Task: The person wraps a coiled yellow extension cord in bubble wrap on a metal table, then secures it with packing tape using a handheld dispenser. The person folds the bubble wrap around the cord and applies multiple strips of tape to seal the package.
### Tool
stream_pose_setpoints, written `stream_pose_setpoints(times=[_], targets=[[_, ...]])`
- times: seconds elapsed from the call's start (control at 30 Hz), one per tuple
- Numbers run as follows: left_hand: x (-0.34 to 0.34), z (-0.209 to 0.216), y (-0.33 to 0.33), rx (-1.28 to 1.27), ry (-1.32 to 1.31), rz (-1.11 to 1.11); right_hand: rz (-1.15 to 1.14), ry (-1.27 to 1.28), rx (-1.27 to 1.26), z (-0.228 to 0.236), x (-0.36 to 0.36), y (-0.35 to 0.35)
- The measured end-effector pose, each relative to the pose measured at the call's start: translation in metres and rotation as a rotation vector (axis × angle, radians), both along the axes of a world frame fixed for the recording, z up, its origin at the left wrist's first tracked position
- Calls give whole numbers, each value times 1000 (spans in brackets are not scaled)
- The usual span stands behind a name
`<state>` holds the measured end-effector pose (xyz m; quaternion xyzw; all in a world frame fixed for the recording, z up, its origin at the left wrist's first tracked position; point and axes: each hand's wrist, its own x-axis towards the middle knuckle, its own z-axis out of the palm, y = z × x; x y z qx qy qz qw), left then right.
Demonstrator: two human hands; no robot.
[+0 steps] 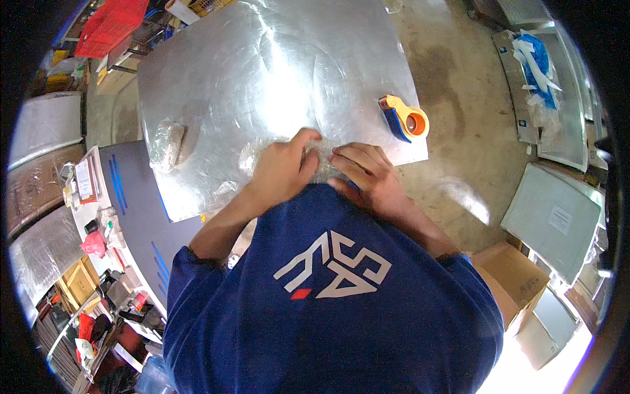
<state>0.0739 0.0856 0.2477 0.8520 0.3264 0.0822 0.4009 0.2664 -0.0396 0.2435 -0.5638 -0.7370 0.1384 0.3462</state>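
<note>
A clear bubble-wrapped bundle [251, 156] lies at the near edge of the shiny metal-topped table [216, 79], close against my body. My left hand [281, 167] is curled over its middle, thumb and fingers pressing on the wrap. On its right end my right hand [371, 176] rests with bent fingers gripping the plastic. What is inside the wrap cannot be made out. A second bundle in clear wrap [168, 144] sits at the table's left edge. An orange and blue tape dispenser [408, 122] lies near the right edge.
A dark grey worktop [134, 197] with blue strips adjoins on the left, with a clipboard [85, 178] beyond it. A red crate [111, 27] stands far left. An open cardboard box [508, 276] is at my right, and wrapped panels [551, 210] lean farther right.
</note>
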Motion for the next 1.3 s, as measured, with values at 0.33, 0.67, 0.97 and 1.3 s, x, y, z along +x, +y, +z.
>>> stream_pose_setpoints(times=[0.33,0.67,0.97,1.3], targets=[[15,9,37,829,-259,-117,-402,122,150,-55,1,34],[1,-34,64,894,-189,-394,-324,282,-18,-46,25,56],[0,-27,52,744,-215,-419,-120,-151,-36,-10,30,51],[-16,-24,-8,576,-96,-219,26,-247,122,-40,16,14]])
